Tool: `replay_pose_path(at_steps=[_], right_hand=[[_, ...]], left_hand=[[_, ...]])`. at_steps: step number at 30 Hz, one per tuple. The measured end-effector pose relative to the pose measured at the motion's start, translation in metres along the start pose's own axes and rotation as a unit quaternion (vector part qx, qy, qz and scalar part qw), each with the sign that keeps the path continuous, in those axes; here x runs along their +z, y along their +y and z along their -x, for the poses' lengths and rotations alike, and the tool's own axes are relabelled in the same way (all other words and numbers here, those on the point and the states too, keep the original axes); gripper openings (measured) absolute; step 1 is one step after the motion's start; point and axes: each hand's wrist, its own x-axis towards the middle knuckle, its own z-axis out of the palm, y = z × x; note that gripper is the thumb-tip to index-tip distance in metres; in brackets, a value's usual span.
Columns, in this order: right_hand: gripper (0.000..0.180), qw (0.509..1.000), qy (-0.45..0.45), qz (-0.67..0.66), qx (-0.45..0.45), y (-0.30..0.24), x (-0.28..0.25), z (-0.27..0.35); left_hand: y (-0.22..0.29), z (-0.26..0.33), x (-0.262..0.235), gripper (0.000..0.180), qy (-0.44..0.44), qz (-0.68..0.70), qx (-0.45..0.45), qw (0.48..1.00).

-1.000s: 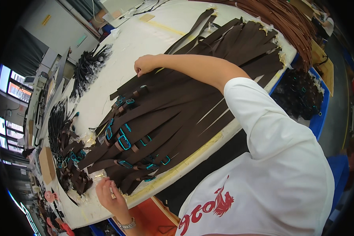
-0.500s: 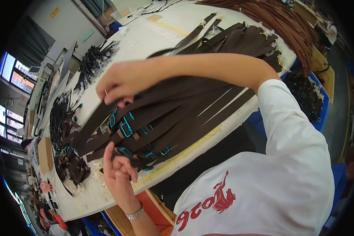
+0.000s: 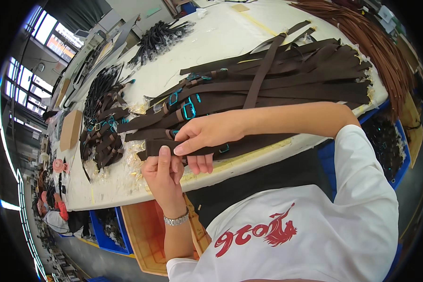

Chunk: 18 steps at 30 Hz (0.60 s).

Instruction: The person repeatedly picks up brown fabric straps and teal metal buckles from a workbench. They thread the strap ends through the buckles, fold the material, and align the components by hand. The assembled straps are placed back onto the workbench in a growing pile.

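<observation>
My left hand [image 3: 164, 175] and my right hand [image 3: 206, 137] meet at the near edge of the white table [image 3: 221, 37]. Both are closed on one dark brown strap [image 3: 150, 148], which lies crosswise between them. My left thumb presses on the strap from below and my right fingers pinch it from above. Just behind my hands lies a broad pile of dark brown straps [image 3: 291, 80] with rectangular buckles wrapped in blue film [image 3: 189, 111]. My right forearm stretches over the front of that pile.
Bundles of black straps [image 3: 160, 37] lie at the far left of the table, and a heap of short buckled brown straps [image 3: 103, 141] at the near left. Lighter brown straps [image 3: 376, 42] hang at the far right. An orange crate [image 3: 145, 230] and blue bins [image 3: 390, 150] stand below.
My right hand has come back from the far side of the pile to the near edge with a strap. My left hand has risen from the table's left corner to grip it too.
</observation>
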Motion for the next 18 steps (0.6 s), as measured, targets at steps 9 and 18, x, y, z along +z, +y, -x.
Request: replay_pose_path(at_steps=[9,18], right_hand=[[0.025,0.993,-0.097,-0.036,0.063,0.019,0.038,0.025],[0.038,0.984,-0.052,-0.084,0.152,0.039,0.060,0.026]], left_hand=[[0.020,-0.067,-0.135,0.028,0.129,-0.286,0.135,0.940],[-0.038,-0.207,-0.330,0.035,0.034,-0.696,0.217,0.683]])
